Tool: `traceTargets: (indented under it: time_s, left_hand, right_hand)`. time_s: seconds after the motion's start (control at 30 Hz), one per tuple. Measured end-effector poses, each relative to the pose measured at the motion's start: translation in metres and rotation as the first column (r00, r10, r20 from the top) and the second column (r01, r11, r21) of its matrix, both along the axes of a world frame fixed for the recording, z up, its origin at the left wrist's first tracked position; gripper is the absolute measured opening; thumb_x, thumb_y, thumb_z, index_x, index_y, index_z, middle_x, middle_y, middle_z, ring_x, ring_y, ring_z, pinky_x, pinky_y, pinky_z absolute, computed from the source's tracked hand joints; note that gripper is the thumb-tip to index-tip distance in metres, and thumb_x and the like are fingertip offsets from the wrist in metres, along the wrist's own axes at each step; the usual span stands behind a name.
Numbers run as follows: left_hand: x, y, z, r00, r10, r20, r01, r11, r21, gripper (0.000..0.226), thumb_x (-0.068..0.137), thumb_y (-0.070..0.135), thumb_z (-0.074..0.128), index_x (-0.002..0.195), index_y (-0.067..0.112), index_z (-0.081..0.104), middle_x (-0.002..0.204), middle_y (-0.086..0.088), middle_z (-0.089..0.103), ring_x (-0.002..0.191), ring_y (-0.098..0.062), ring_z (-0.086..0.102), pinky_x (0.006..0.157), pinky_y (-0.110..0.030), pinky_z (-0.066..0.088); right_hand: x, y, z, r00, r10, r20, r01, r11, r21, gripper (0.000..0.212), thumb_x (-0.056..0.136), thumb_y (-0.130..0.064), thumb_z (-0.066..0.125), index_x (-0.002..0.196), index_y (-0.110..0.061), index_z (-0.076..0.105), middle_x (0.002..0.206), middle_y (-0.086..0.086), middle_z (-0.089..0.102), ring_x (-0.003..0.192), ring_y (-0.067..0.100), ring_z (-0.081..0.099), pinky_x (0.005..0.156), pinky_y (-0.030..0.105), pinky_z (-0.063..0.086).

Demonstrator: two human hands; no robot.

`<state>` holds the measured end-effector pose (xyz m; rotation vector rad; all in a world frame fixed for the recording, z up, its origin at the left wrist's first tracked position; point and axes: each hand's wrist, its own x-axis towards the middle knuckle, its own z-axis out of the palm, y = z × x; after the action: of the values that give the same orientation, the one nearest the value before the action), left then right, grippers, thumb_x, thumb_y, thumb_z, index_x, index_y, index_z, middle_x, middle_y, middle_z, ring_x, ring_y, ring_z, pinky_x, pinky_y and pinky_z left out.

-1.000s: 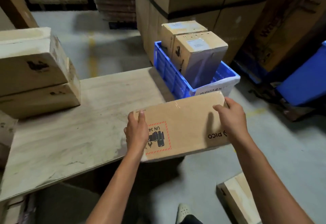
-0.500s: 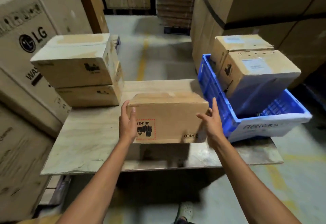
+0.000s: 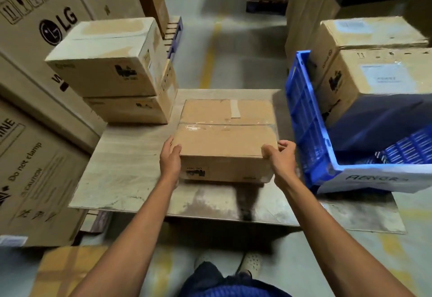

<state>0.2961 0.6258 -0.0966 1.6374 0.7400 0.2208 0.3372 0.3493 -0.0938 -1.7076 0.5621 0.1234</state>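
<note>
A brown cardboard box (image 3: 225, 137), taped across its top, lies flat on the wooden table (image 3: 126, 168) near the middle. My left hand (image 3: 170, 160) grips its near left corner, thumb on the top edge. At the near right corner my right hand (image 3: 280, 159) holds the box with curled fingers and the thumb over the edge. A dark printed label shows on the box's front face.
Two stacked cardboard boxes (image 3: 109, 63) stand at the table's back left. A blue plastic crate (image 3: 311, 137) with two boxes (image 3: 378, 72) in it sits on the right side. Large LG cartons (image 3: 35, 39) wall off the left. Concrete aisle lies beyond.
The box went from hanging off the table's near edge to lying flat on the table further in. Both hands shifted to its near corners. The view swung left.
</note>
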Motion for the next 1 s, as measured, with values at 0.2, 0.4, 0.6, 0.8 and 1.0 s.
traceTargets:
  time_s: [0.2, 0.4, 0.6, 0.8, 1.0]
  left_hand:
    - [0.007, 0.024, -0.013, 0.997, -0.054, -0.058, 0.05, 0.997, -0.06, 0.048, 0.099, 0.009, 0.051, 0.147, 0.015, 0.047, 0.141, -0.002, 0.056, 0.127, -0.02, 0.055, 0.11, -0.038, 0.044]
    - [0.004, 0.058, -0.013, 0.966, -0.246, -0.084, 0.253, 0.963, 0.095, 0.052, 0.102, 0.017, 0.055, 0.151, 0.013, 0.04, 0.15, -0.002, 0.047, 0.134, -0.016, 0.046, 0.104, -0.025, 0.035]
    - [0.018, 0.074, -0.02, 0.878, -0.478, -0.018, 0.327, 0.573, 0.751, 0.04, 0.086, 0.012, 0.074, 0.125, 0.006, 0.065, 0.139, -0.015, 0.053, 0.128, -0.03, 0.048, 0.106, -0.042, 0.042]
    - [0.012, 0.047, -0.026, 0.691, -0.719, 0.074, 0.327, 0.402, 0.855, 0.007, 0.085, 0.012, 0.067, 0.09, 0.009, 0.072, 0.099, -0.006, 0.064, 0.093, -0.022, 0.057, 0.08, -0.036, 0.051]
    - [0.008, 0.047, -0.031, 0.68, -0.731, 0.06, 0.338, 0.385, 0.859, 0.017, 0.091, 0.022, 0.059, 0.093, 0.01, 0.071, 0.098, -0.003, 0.064, 0.094, -0.02, 0.058, 0.082, -0.03, 0.049]
  right_hand:
    - [0.003, 0.017, -0.01, 0.998, 0.046, -0.045, -0.048, 0.998, -0.042, 0.066, 0.052, -0.022, 0.076, 0.113, -0.023, 0.049, 0.119, 0.008, 0.059, 0.098, 0.023, 0.065, 0.078, 0.044, 0.062]
    - [0.005, 0.034, -0.005, 0.998, 0.032, -0.058, -0.035, 0.997, -0.062, 0.056, 0.071, -0.01, 0.081, 0.114, -0.021, 0.048, 0.119, 0.01, 0.06, 0.1, 0.024, 0.064, 0.085, 0.042, 0.06]
    - [0.006, 0.057, 0.005, 0.961, 0.272, 0.05, -0.159, 0.693, -0.703, 0.048, 0.085, -0.022, 0.07, 0.129, -0.009, 0.056, 0.138, 0.009, 0.049, 0.115, 0.027, 0.056, 0.097, 0.04, 0.048]
    - [-0.014, 0.114, -0.008, 0.701, 0.68, 0.212, -0.239, 0.506, -0.829, 0.025, 0.094, -0.029, 0.054, 0.101, -0.01, 0.069, 0.115, 0.008, 0.065, 0.095, 0.032, 0.066, 0.075, 0.038, 0.056]
    - [-0.014, 0.13, -0.027, 0.662, 0.699, 0.27, -0.138, 0.468, -0.873, 0.012, 0.089, -0.023, 0.063, 0.087, -0.012, 0.064, 0.09, 0.003, 0.059, 0.08, 0.025, 0.054, 0.07, 0.036, 0.043]
